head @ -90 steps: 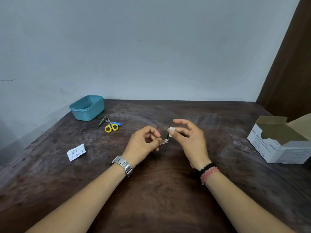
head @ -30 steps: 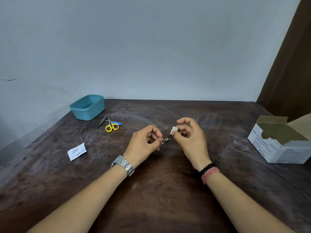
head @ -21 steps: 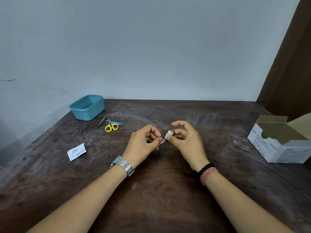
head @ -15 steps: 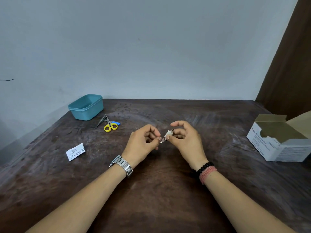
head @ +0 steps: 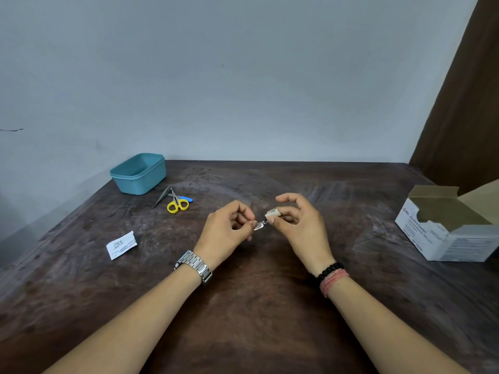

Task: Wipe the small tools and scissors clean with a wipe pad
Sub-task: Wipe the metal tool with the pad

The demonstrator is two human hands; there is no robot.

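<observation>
Both hands apart again, left hand (head: 229,228) gripping clipper (head: 260,225), right hand (head: 299,222) pinching pad (head: 272,214)

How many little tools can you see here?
4: a small metal tool pinched in the left hand; yellow-handled scissors, grey tweezers and a blue-handled tool, partly hidden, beside the teal tub.

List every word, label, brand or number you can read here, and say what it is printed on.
"BD": side of the open cardboard box.
"Alcohol Swabs", roughly: same side; smaller lines below are blurred.
Torn white packet: print too small to read.
Wristwatch: nothing readable.
</observation>
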